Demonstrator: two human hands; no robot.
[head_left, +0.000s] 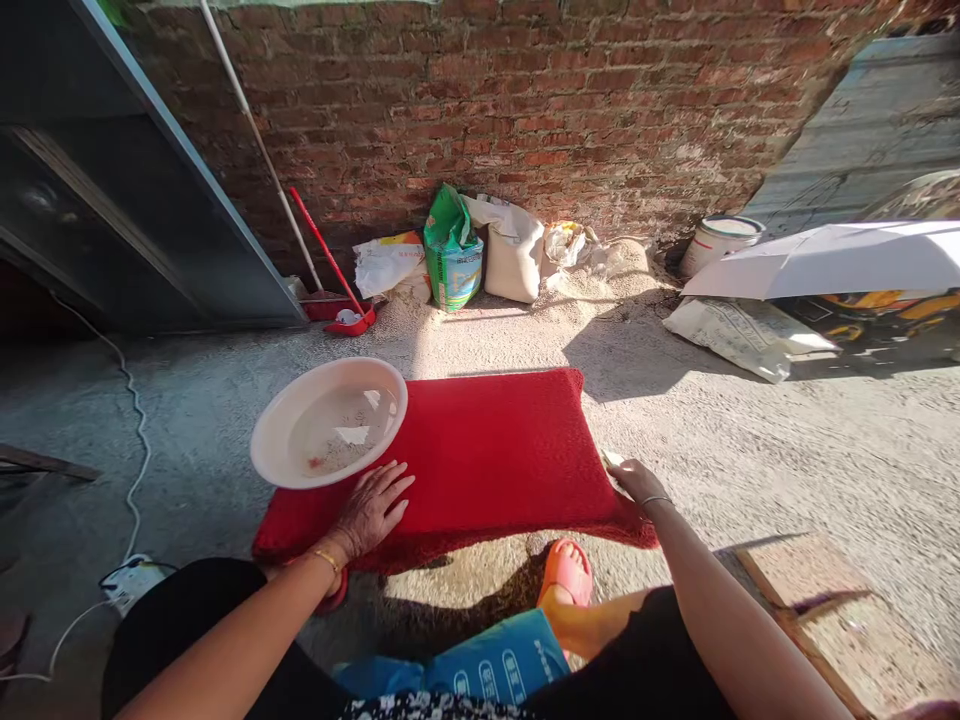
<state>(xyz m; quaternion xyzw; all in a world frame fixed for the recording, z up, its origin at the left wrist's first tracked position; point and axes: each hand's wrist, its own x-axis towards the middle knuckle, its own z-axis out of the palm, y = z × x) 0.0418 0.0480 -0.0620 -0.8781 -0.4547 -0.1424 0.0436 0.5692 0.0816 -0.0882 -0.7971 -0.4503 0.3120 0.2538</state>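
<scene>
A red fuzzy cloth (487, 450) covers a low, flat-topped stand before me. On its left end rests a pale plastic basin (274, 440) with water and a small reddish bit inside. My left hand (375, 505) lies palm down on the cloth just below the basin's rim, fingers spread and holding nothing. At the cloth's right edge, my right hand (636, 482) is closed around a small pale object (612, 458), mostly hidden by the fingers; its kind does not show.
A green bag (454, 250) and a white sack (514, 250) stand against the brick wall. A red dustpan (352, 320) is left of them. A white umbrella (832, 255) spreads at right, near bricks (817, 575). A blue bag (495, 660) lies between my legs. A white cable (139, 430) runs along the left.
</scene>
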